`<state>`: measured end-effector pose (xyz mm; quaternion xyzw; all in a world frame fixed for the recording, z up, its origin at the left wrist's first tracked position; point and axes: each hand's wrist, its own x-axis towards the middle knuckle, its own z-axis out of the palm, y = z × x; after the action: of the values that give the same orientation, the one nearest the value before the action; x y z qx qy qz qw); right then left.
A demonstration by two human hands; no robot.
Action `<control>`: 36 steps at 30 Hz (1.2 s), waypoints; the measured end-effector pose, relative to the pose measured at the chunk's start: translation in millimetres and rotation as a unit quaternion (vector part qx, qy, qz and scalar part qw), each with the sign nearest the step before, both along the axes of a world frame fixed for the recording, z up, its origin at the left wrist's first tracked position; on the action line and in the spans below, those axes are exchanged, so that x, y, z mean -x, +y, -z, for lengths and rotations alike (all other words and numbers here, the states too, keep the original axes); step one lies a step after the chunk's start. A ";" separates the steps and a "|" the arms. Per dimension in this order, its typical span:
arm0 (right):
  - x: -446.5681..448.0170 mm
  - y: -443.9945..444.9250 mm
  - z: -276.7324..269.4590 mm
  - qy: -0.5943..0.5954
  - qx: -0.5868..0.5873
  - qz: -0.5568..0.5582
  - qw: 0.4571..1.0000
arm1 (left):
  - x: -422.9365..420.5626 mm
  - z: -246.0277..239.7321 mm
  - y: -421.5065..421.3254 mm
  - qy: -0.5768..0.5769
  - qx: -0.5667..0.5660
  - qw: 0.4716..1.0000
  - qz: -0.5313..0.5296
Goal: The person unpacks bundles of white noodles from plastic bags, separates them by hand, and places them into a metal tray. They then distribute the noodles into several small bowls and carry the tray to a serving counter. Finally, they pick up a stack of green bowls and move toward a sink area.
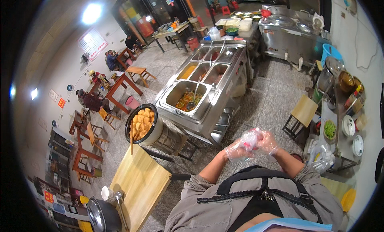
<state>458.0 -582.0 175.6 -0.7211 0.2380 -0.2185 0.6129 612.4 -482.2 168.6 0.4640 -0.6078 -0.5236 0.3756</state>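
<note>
Both my hands wear clear disposable plastic gloves and meet in front of my chest. Between them is a crumpled clear plastic bag (249, 139) with red and white on it; what it contains cannot be made out. My left hand (235, 150) grips its lower left side, and my right hand (267, 142) closes on the right side. Beyond them stands a stainless-steel food warmer (207, 124) with several pans. Its nearest pan (187, 100) holds chopped vegetables in sauce and a ladle (192, 104).
Left of the warmer, a black-rimmed pot (127, 127) holds fried tofu-like pieces. A wooden table (141, 178) carries paper cups (108, 193), a ladle (119, 199) and a lidded pot (103, 215). A wooden stool (300, 110) and a side counter (342, 142) stand right. Seated people (93, 101) are far left.
</note>
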 end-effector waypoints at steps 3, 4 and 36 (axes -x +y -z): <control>5.0 -20.7 7.5 -0.016 -0.024 0.110 0.993 | 6.6 -13.4 -2.7 0.141 0.031 0.989 -0.044; 11.5 -38.0 4.0 0.018 -0.022 0.171 0.985 | 10.5 -17.2 2.9 0.180 0.006 0.980 -0.089; 8.9 9.4 -21.3 -0.097 0.357 -0.090 0.925 | -1.4 50.5 -27.7 0.279 0.000 0.884 -0.375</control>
<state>449.1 -572.6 196.9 -0.8857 0.0183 -0.3017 0.3524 613.9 -509.8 118.1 0.4921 -0.2579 -0.4517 0.6980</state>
